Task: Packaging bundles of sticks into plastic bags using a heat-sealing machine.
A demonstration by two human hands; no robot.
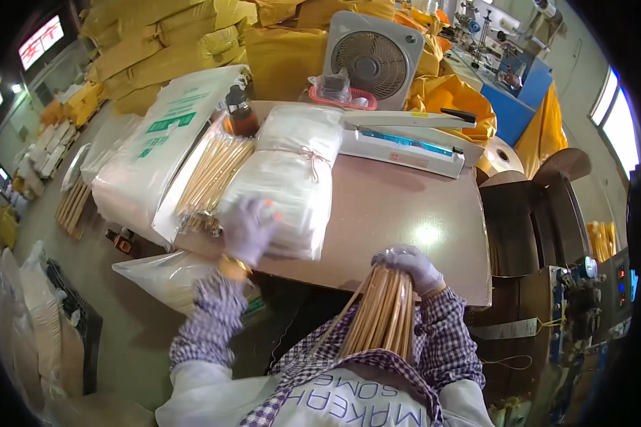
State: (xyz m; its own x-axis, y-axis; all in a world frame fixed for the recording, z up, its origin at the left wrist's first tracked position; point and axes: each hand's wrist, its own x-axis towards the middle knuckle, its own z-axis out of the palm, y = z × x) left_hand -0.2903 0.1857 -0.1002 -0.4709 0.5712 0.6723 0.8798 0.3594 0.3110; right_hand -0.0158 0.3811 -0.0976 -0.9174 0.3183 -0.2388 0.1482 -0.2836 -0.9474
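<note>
My right hand (411,265), in a thin pale glove, is closed round the top of a bundle of thin wooden sticks (384,313). The bundle stands against my checked apron at the table's near edge, its lower ends hidden by the apron. My left hand (248,233), gloved too and blurred, is over the near left side of a stack of clear plastic bags (292,171); its fingers look apart, with nothing seen in them. Pink string ties the stack. Left of it lies a pile of wooden sticks (214,171) with wrapped ends.
On the brown table (399,213), a white bag sealer (406,146) lies at the back right. Behind it stand a grey box fan (370,60) and a pink basket (345,99). A dark bottle (241,114) and a large white printed sack (160,146) are at left. Yellow sacks (171,43) pile up behind.
</note>
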